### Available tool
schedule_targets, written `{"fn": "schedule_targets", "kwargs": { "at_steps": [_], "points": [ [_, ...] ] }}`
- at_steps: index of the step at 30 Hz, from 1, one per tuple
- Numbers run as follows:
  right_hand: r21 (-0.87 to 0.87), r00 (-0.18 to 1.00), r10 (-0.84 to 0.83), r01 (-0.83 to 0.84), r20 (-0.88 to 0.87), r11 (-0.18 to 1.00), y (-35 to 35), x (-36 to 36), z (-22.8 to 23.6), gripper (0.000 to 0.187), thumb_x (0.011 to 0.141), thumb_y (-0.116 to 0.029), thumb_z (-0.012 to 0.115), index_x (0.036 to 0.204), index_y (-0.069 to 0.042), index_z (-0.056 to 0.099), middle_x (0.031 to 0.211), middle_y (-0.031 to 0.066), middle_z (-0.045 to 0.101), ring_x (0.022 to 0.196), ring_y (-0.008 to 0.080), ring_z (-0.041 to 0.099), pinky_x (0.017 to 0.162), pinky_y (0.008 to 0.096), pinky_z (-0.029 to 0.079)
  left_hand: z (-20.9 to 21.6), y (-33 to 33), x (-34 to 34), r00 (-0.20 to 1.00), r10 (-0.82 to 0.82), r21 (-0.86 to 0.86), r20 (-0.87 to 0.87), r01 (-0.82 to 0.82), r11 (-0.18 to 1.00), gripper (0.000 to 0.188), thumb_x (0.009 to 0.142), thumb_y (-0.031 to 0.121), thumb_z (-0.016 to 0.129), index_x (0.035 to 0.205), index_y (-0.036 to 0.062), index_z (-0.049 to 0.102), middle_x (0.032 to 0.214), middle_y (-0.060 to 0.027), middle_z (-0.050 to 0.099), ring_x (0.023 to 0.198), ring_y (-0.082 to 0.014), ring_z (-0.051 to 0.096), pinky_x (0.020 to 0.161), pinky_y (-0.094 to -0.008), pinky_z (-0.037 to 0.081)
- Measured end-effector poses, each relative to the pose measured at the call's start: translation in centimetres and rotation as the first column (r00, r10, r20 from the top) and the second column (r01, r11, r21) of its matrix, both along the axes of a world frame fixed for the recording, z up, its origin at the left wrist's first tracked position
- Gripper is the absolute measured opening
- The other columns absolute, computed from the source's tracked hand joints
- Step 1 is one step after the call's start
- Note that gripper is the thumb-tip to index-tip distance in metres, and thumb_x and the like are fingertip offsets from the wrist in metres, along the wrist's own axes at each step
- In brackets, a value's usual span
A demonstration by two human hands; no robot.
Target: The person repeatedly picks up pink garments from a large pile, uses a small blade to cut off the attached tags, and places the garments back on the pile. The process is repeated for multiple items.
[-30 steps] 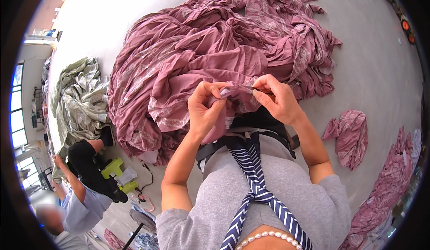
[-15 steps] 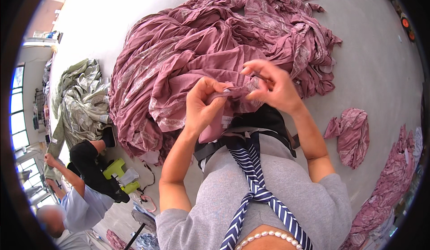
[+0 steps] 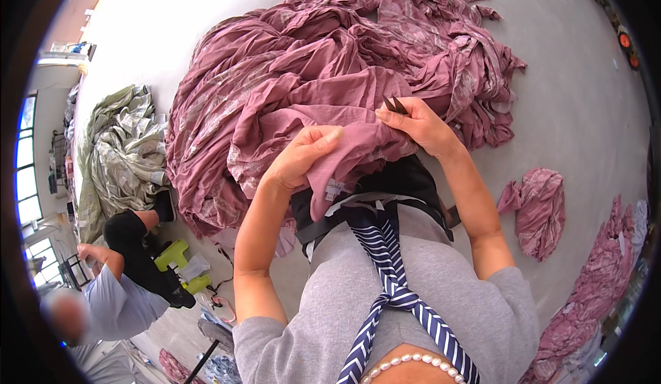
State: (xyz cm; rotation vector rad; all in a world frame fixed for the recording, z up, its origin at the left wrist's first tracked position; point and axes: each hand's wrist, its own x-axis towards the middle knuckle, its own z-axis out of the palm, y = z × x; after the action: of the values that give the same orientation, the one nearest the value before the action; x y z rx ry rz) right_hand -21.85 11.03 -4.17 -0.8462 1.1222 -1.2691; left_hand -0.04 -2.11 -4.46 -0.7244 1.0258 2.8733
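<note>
Across my lap a dusty-pink cloth point(image 3: 361, 140) with a pale pattern is held spread between both hands. My left hand point(image 3: 301, 155) is closed on its left part, thumb on top. My right hand point(image 3: 428, 131) grips the cloth's right side and also keeps a small dark pair of thread snips point(image 3: 394, 105), whose two pointed tips stick out past the fingers. Below the left hand a corner hangs with a white label point(image 3: 334, 190) on it. The cloth runs into a large heap of the same fabric point(image 3: 296, 60) just ahead.
A smaller pink bundle point(image 3: 542, 212) lies on the grey floor to the right, with a long pink pile point(image 3: 592, 301) beyond it. At the left are a green patterned heap point(image 3: 127, 153), a seated person point(image 3: 124, 301) and a bright green stool point(image 3: 175, 257).
My hands have moved apart, stretching the cloth out between them. The snips' tips now show above my right hand. The person at the left has lowered an arm from the green fabric.
</note>
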Motion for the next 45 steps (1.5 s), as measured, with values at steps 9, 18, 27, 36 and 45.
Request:
{"fn": "schedule_targets", "kwargs": {
  "at_steps": [9, 18, 27, 36, 45],
  "points": [
    [-0.371, 0.581, -0.440, 0.242, -0.685, 0.897, 0.7, 1.7, 1.8, 0.027, 0.088, -0.026, 0.065, 0.094, -0.001, 0.056, 0.074, 0.0048, 0.055, 0.064, 0.0143, 0.051, 0.057, 0.0261, 0.043, -0.6, 1.4, -0.8, 0.960, 0.181, 0.300, -0.212, -0.113, 0.947, 0.021, 0.097, 0.019, 0.053, 0.105, 0.0021, 0.063, 0.088, -0.0057, 0.067, 0.065, -0.0086, 0.059, 0.056, -0.0208, 0.049],
    [-0.562, 0.526, -0.540, 0.135, -0.658, 0.816, 1.4, 3.9, 0.7, 0.027, 0.079, -0.021, 0.074, 0.095, -0.004, 0.060, 0.076, 0.0068, 0.061, 0.059, 0.0182, 0.060, 0.053, 0.0275, 0.048, -0.6, 2.6, -1.5, 0.930, 0.269, 0.424, -0.250, -0.145, 0.894, 0.020, 0.099, 0.023, 0.050, 0.101, 0.0051, 0.058, 0.073, -0.0003, 0.058, 0.052, -0.0067, 0.047, 0.044, -0.0207, 0.039],
    [-0.560, 0.630, -0.572, 0.250, -0.526, 0.790, 1.0, 3.7, 0.5, 0.032, 0.080, -0.020, 0.075, 0.100, -0.001, 0.059, 0.082, 0.0041, 0.063, 0.062, 0.0080, 0.055, 0.055, 0.0221, 0.045, -0.1, 3.0, -1.7, 0.949, 0.290, 0.379, -0.126, -0.224, 0.898, 0.021, 0.098, 0.025, 0.051, 0.100, 0.0061, 0.058, 0.071, -0.0001, 0.057, 0.049, -0.0075, 0.045, 0.043, -0.0211, 0.038],
    [-0.176, 0.892, -0.375, 0.338, -0.252, 0.924, -2.2, 0.9, -0.3, 0.010, 0.084, -0.010, 0.066, 0.087, -0.002, 0.061, 0.073, -0.0055, 0.055, 0.065, 0.0003, 0.045, 0.057, 0.0186, 0.038, 1.0, -4.0, -0.9, 0.981, 0.172, -0.447, 0.087, -0.116, 0.887, 0.032, 0.098, 0.032, 0.052, 0.098, 0.0033, 0.065, 0.085, -0.0019, 0.066, 0.066, -0.0063, 0.059, 0.059, -0.0165, 0.044],
    [0.086, 0.772, -0.625, 0.619, 0.116, 0.781, -2.7, -0.6, -5.3, 0.010, 0.084, -0.011, 0.064, 0.076, -0.010, 0.060, 0.075, -0.0088, 0.056, 0.067, 0.0004, 0.046, 0.062, 0.0191, 0.037, -3.2, 2.2, 2.6, 0.936, 0.350, -0.762, 0.018, -0.214, 0.611, 0.049, 0.091, 0.037, 0.061, 0.119, -0.0029, 0.057, 0.105, -0.0048, 0.063, 0.098, -0.0139, 0.057, 0.088, -0.0319, 0.045]
  ]
}}
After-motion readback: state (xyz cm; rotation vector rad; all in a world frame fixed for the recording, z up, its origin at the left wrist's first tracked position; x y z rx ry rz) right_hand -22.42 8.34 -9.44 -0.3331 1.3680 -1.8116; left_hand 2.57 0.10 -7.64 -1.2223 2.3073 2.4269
